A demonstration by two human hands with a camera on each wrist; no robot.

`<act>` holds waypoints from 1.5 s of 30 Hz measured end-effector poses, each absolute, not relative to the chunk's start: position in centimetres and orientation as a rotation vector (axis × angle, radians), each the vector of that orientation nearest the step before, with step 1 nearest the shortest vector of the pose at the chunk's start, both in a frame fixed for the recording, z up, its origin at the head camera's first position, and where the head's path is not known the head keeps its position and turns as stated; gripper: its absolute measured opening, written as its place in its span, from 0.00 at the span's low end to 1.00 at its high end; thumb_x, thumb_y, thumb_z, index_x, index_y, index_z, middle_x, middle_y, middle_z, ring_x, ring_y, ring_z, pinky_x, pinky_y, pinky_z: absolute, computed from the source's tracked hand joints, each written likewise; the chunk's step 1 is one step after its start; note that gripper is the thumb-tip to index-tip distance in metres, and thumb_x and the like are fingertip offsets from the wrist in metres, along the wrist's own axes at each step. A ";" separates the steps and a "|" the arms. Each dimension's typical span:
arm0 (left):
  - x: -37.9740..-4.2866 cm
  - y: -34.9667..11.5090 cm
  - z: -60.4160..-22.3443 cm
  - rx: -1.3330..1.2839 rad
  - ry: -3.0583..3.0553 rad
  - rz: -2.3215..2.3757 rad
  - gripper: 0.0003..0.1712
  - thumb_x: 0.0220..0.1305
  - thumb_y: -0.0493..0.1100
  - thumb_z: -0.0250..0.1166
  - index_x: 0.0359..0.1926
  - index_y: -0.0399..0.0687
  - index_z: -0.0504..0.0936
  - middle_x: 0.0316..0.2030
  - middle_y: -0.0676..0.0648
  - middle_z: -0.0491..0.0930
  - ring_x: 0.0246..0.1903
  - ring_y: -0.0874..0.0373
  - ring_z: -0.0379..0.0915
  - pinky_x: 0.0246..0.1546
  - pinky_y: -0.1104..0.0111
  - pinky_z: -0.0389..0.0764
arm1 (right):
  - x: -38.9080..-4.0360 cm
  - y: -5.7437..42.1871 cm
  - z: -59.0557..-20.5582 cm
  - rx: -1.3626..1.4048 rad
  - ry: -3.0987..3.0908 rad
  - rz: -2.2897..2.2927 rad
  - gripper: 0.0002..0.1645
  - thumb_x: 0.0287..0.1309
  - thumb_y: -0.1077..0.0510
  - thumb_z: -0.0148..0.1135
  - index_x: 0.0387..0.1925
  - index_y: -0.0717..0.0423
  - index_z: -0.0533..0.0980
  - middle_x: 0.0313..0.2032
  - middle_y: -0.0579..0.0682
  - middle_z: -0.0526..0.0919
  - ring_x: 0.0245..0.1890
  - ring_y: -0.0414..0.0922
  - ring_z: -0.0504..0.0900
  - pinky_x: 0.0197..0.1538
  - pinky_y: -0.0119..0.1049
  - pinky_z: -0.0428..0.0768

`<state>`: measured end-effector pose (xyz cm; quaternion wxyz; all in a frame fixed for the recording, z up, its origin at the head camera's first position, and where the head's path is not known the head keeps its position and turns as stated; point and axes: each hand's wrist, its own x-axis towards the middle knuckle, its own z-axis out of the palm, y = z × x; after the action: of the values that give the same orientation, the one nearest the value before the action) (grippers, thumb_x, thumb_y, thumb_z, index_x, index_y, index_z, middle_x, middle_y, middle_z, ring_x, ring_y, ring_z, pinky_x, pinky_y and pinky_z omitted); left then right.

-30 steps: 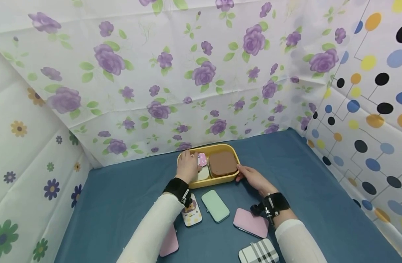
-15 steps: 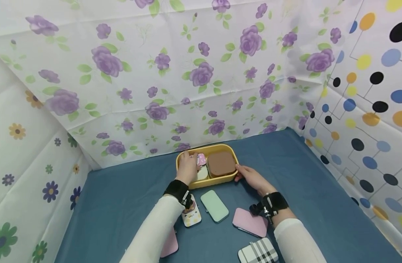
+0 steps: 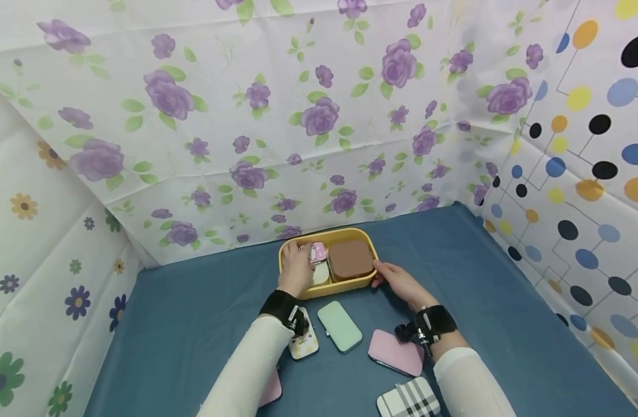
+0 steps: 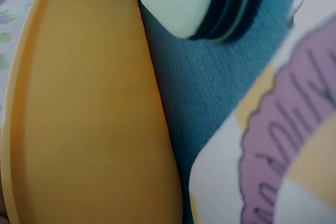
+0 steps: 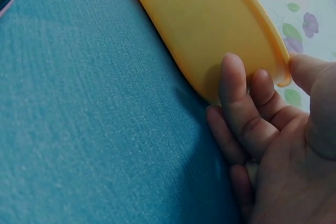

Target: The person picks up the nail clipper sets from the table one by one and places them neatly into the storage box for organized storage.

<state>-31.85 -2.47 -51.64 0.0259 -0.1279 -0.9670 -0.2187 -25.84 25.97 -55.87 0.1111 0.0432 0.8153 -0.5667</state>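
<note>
**At the back of the dull blue cloth (image 3: 193, 341), a smooth yellow round-cornered tray (image 3: 345, 286) is sitting**

My right hand (image 3: 399, 280) is pinching the tray's right end, its thumb resting at the rim and its fingers touching the outer wall. My left hand (image 3: 296, 269) is lying over the tray's left end, just beside a small pink patterned piece (image 3: 319, 252); its fingertips are partly hiding from view, so I cannot tell whether they are gripping anything. A flat cream piece (image 3: 321, 273) is lying in front of the pink one, and a large brown rounded-square block (image 3: 352, 259) is filling the tray's right part.

Nearer me, a mint-green oblong case (image 3: 340, 327) is lying aslant. A white case with a printed cartoon (image 3: 304, 347) is peeping from under my left wrist, and a plain pink case (image 3: 395, 352) is lying near my right. A black-and-white plaid case (image 3: 408, 398) is sitting nearer still, while a second pink case (image 3: 272, 389) is showing beside my left sleeve (image 3: 248, 362).
</note>
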 end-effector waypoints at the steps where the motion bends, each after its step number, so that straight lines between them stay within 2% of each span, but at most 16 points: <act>1: -31.8 -2.5 -51.6 -0.390 -2.985 -0.681 0.35 0.71 0.31 0.68 0.77 0.44 0.73 0.71 0.32 0.64 0.74 0.36 0.53 0.73 0.47 0.63 | -25.9 26.0 -55.8 0.125 2.392 -1.667 0.41 0.76 0.23 0.46 0.46 0.56 0.79 0.38 0.50 0.87 0.62 0.53 0.76 0.74 0.60 0.58; 7: -31.9 -2.5 -51.6 -0.401 -2.973 -0.684 0.35 0.71 0.31 0.68 0.77 0.46 0.74 0.72 0.37 0.67 0.74 0.36 0.55 0.74 0.45 0.61 | -25.9 26.0 -55.6 0.128 2.377 -1.688 0.40 0.77 0.24 0.46 0.45 0.56 0.79 0.39 0.51 0.87 0.63 0.54 0.75 0.74 0.60 0.58; 15: -32.2 -2.6 -52.0 -0.396 -3.000 -0.706 0.35 0.73 0.33 0.67 0.78 0.49 0.72 0.74 0.39 0.66 0.75 0.38 0.53 0.75 0.46 0.60 | -25.7 25.8 -55.4 0.133 2.383 -1.670 0.39 0.78 0.25 0.45 0.45 0.56 0.79 0.39 0.51 0.88 0.64 0.54 0.75 0.74 0.60 0.58; 24: -32.2 -2.7 -52.0 -0.385 -2.953 -0.832 0.43 0.64 0.31 0.70 0.80 0.52 0.70 0.72 0.38 0.66 0.75 0.39 0.54 0.74 0.45 0.60 | -25.7 25.9 -55.4 0.126 2.390 -1.674 0.39 0.79 0.26 0.45 0.46 0.56 0.79 0.39 0.51 0.87 0.64 0.54 0.75 0.74 0.60 0.58; 30: -32.1 -3.1 -52.3 -0.415 -2.859 -0.992 0.40 0.67 0.30 0.63 0.79 0.50 0.71 0.73 0.39 0.65 0.77 0.42 0.51 0.75 0.45 0.61 | -25.8 25.9 -55.6 0.146 2.381 -1.671 0.39 0.78 0.25 0.46 0.46 0.56 0.79 0.39 0.51 0.87 0.63 0.54 0.75 0.74 0.59 0.58; 34: -32.1 -3.6 -52.4 -0.482 -2.763 -1.075 0.36 0.68 0.29 0.59 0.77 0.45 0.73 0.70 0.38 0.67 0.76 0.41 0.54 0.75 0.48 0.60 | -25.8 25.8 -55.6 0.147 2.376 -1.672 0.38 0.79 0.27 0.46 0.47 0.57 0.79 0.39 0.51 0.87 0.63 0.55 0.75 0.74 0.59 0.58; 40: -31.9 -4.4 -52.2 -0.561 -2.624 -1.196 0.34 0.66 0.27 0.60 0.74 0.40 0.75 0.67 0.35 0.71 0.71 0.36 0.60 0.74 0.45 0.60 | -25.9 25.7 -55.7 0.122 2.385 -1.665 0.39 0.79 0.26 0.45 0.47 0.57 0.79 0.39 0.51 0.87 0.64 0.54 0.75 0.74 0.60 0.57; 45: -31.4 -5.3 -51.7 -0.599 -2.614 -1.267 0.33 0.69 0.27 0.62 0.75 0.40 0.75 0.68 0.35 0.69 0.70 0.37 0.62 0.70 0.45 0.66 | -25.8 25.8 -55.5 0.133 2.388 -1.647 0.39 0.79 0.26 0.44 0.47 0.57 0.79 0.40 0.51 0.87 0.66 0.55 0.73 0.75 0.62 0.56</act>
<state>-31.45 -5.26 -51.67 0.0880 -0.2011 -0.8780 -0.4255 -25.80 25.76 -55.47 0.1185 0.0456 0.8166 -0.5631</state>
